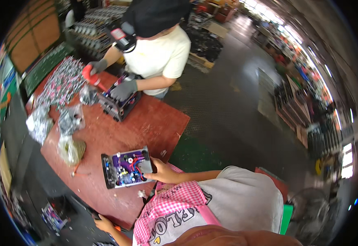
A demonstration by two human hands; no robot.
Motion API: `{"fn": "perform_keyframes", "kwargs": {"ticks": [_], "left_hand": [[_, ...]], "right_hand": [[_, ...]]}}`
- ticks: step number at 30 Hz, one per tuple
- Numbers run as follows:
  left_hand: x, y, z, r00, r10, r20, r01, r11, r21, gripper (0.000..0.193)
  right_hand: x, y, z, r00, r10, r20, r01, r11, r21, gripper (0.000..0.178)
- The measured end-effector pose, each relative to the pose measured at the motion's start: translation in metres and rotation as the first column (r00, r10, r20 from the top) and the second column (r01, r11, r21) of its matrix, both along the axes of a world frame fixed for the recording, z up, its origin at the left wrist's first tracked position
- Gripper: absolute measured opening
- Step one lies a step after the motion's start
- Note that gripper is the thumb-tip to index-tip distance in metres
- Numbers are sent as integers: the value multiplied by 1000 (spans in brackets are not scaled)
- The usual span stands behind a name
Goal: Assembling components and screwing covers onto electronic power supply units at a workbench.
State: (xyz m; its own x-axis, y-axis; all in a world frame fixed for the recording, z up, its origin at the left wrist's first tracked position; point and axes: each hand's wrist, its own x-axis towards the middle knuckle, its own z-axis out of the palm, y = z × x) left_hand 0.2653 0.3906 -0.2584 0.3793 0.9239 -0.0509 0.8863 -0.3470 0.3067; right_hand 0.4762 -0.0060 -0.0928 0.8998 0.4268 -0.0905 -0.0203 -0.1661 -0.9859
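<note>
From the head view, I see the wearer's two hands well apart. The right hand (162,172) is clamped on the right side of an open box (149,152), its thumb over the rim. The box lies on the red tabletop (91,186), just left of that hand and beyond the left one, with a purple circuit board (123,160) and coloured wires (136,167) inside. The left hand (104,224), low by the tabletop's near edge, meets a long dark piece (82,206); I can't tell whether it grips it. A white scrap (141,193) sits between the hands. Farther left of the right hand are an orange wire (78,171) and a clear bag (71,151). Across from both hands, a co-worker (158,59) in grey gloves (123,90) holds a red tool (89,76) over another case (113,108), beside a heap of small parts (62,82).
</note>
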Motion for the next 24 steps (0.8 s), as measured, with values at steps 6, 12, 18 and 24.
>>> {"fn": "perform_keyframes", "kwargs": {"ticks": [6, 12, 18, 24], "left_hand": [[120, -40, 65, 593, -226, 773, 624, 736, -264, 51], [265, -81, 98, 321, 146, 936, 947, -36, -319, 65], [268, -105, 101, 484, 373, 792, 874, -260, -411, 41], [203, -95, 120, 306, 241, 921, 935, 107, -339, 35]], "right_hand": [[-9, 4, 11, 994, -71, 89, 92, 962, -258, 85], [-13, 6, 3, 985, -139, 100, 162, 944, -286, 77], [-15, 9, -2, 982, -185, 43, 189, 943, -275, 78], [14, 13, -22, 992, 35, 119, 22, 893, -450, 73]]}}
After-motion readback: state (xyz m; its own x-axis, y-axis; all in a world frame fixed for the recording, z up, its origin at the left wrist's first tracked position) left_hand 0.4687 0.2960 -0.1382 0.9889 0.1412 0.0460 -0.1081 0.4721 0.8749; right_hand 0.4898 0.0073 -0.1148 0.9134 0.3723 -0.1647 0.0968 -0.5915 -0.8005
